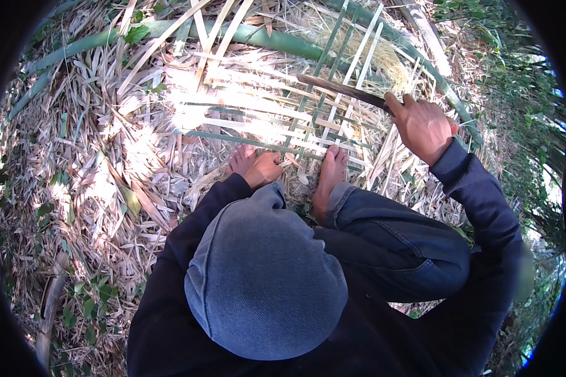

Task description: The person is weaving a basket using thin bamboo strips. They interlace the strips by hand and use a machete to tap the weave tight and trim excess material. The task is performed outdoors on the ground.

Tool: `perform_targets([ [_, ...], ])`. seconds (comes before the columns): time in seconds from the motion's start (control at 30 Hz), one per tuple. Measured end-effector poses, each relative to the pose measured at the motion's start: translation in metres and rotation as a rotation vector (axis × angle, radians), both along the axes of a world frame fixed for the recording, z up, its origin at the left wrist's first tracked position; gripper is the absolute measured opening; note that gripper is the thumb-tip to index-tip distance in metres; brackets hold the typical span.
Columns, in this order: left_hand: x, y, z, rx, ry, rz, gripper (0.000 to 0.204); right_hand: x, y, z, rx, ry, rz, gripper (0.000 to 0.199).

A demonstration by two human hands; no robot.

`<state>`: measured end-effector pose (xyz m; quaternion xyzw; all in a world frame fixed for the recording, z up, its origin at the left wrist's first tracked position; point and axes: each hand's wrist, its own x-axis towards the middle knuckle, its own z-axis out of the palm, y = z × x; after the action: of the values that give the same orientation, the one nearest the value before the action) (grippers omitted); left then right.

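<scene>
We grip a long, dark, narrow blade (352, 92) in our right hand (421, 129), its tip pointing left across the flat lattice of green and pale bamboo strips (295, 114) before our feet. Our left hand (265, 169) bends low beside the bare left foot (238, 162); we cannot tell whether it grasps anything. Beyond, a thick green bamboo pole (277, 41) curves behind the strips, pale stringy shavings (387, 63) lie far right, and dry leaves (113, 182) cover the ground.
</scene>
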<state>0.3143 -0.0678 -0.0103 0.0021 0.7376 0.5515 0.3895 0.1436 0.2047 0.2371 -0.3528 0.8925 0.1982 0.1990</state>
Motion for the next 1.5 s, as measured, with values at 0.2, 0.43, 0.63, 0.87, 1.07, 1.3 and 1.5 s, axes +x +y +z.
perform_targets([
  [0.2,-0.011,0.001,0.021,-0.195,-0.036,-0.129,0.033,-0.003,-0.008,-0.007,-0.017,0.011,-0.020,0.039],
  [0.43,-0.004,-0.001,-0.006,-0.169,-0.076,-0.114,0.023,0.010,-0.016,-0.005,-0.087,-0.030,0.065,0.043],
  [0.63,-0.002,-0.001,-0.005,-0.107,-0.030,-0.067,0.018,0.016,-0.020,-0.018,-0.018,-0.071,0.077,0.042],
  [0.87,-0.014,-0.003,0.038,-0.164,-0.073,-0.110,0.018,0.013,-0.029,-0.016,0.026,-0.163,0.046,0.044],
  [1.07,-0.003,-0.002,0.015,-0.006,0.107,0.020,0.031,0.014,-0.013,-0.026,-0.018,-0.081,0.108,0.033],
  [1.3,0.006,-0.013,-0.032,-0.112,0.117,-0.145,0.020,0.040,0.022,0.013,-0.373,-0.169,-0.394,0.043],
  [1.5,-0.058,0.001,0.030,-0.218,0.644,0.114,0.018,0.140,0.111,-0.017,-0.449,0.031,-0.985,0.046],
])
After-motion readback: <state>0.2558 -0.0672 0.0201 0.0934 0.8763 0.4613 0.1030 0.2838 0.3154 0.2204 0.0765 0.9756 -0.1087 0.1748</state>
